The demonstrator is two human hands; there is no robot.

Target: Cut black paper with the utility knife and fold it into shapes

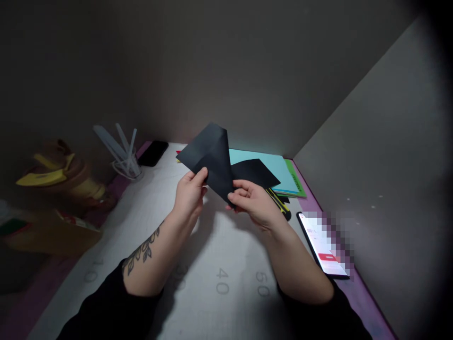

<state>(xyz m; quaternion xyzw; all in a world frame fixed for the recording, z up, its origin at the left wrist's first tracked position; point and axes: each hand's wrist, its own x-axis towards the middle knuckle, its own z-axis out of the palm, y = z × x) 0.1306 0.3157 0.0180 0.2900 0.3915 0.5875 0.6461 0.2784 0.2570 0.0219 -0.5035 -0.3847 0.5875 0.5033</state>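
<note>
A folded sheet of black paper (212,153) is held up above the desk between both hands. My left hand (191,193) pinches its lower left edge, thumb on the front face. Lower down, my right hand (251,200) grips the bottom corner between thumb and fingers. Another piece of black paper (257,173) lies behind my right hand, on top of a light blue sheet (264,158); its left end is hidden by the folded paper. Close to my right wrist is a yellow and black box cutter (282,205), partly covered by the hand.
A lit phone (320,245) rests at the right edge of the white mat (198,283). Green sheets (296,179) lie under the blue one. At the left stand a clear cup (129,167) with plastic strips, a dark phone (154,153), and a brown pot-like object (74,179). Grey walls (226,71) enclose the desk.
</note>
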